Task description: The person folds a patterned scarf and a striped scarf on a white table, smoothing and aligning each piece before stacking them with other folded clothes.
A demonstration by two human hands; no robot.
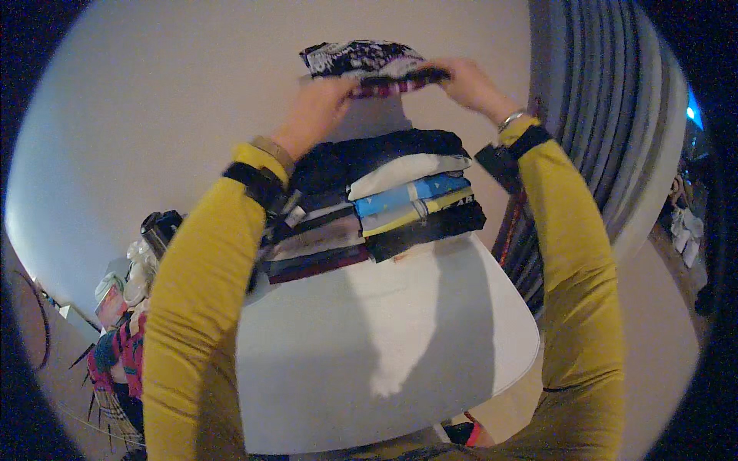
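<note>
A patterned dark-and-white cloth (360, 57) with a reddish-purple strip along its lower edge is raised before the wall, above the stacks of folded clothes. My left hand (320, 109) grips its near left edge; blur hides the exact finger positions. At the right end, my right hand (470, 83) pinches a dark edge of the same cloth. Below lie two neighbouring piles of folded clothes. The right pile includes a cream garment (409, 173), a blue one (375, 206) and a black one (426, 233). Grey and dark pieces (323, 236) make up the left pile, partly hidden by my left sleeve.
The piles rest at the far end of a white table (311, 346) with rounded corners. A grey curtain (599, 104) hangs at the right. To the left are a black cylindrical object (159, 230), a checked pink-and-green cloth (118, 351) and other items. A pale wall (202, 115) rises behind.
</note>
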